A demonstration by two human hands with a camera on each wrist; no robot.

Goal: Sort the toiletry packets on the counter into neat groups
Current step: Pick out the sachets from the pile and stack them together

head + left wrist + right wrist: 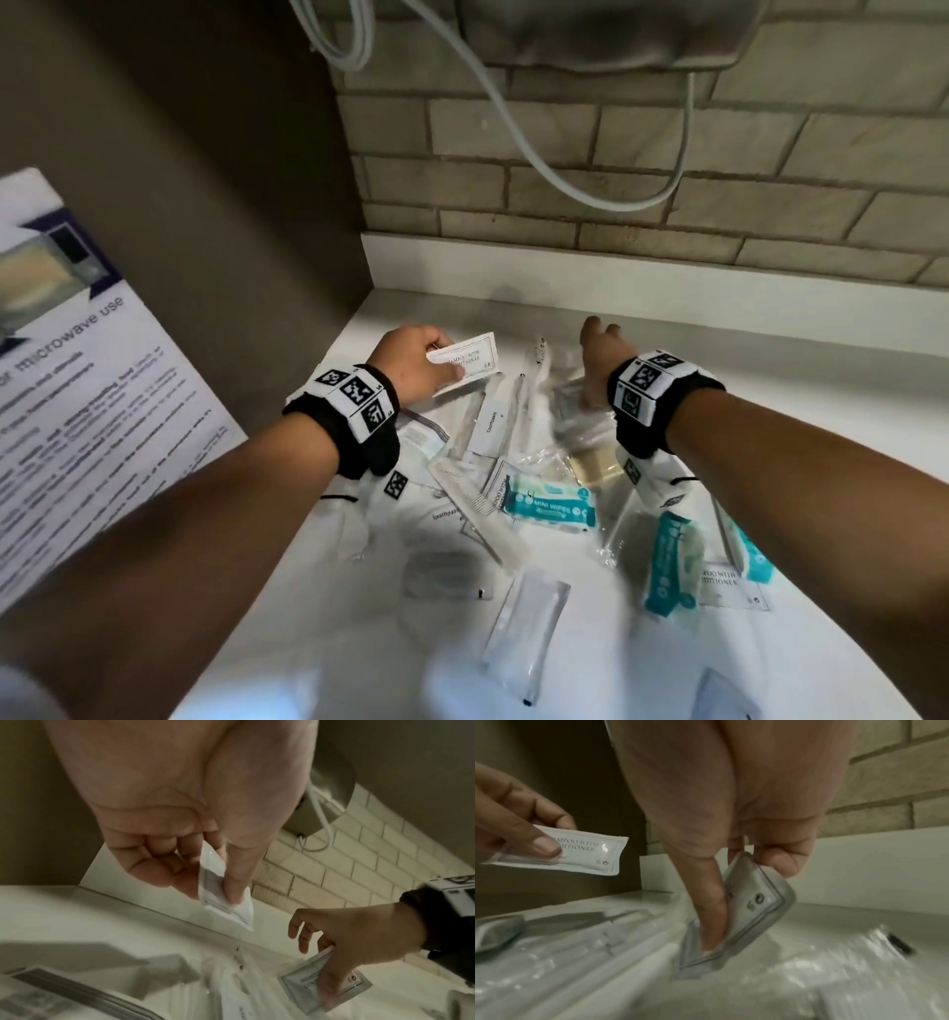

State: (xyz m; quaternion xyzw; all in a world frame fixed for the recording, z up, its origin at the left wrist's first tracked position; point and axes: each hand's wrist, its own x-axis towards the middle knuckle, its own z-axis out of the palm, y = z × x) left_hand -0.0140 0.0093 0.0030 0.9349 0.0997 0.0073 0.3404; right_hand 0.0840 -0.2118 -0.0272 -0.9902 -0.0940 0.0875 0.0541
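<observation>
My left hand (444, 360) is raised at the back left of the white counter (780, 411). It pinches a white "shampoo with conditioner" sachet (470, 357) between thumb and fingers, as the left wrist view shows on the sachet (226, 902) and the right wrist view on the same sachet (585, 854). My right hand (595, 349) reaches down into the pile further right. Its thumb and fingers pinch a second shampoo sachet (765, 898), bent and tilted up from the counter; this second sachet (295, 980) lies partly under the right hand (359, 935).
Loose packets cover the counter: teal mini wipes packs (552, 506) (667, 560), toothpaste sachets (493, 429), a packed comb (462, 488), clear bags (529, 632), another shampoo sachet (729, 586). A brown wall with a microwave notice (77, 390) stands left; tiled wall and cable (590, 185) behind.
</observation>
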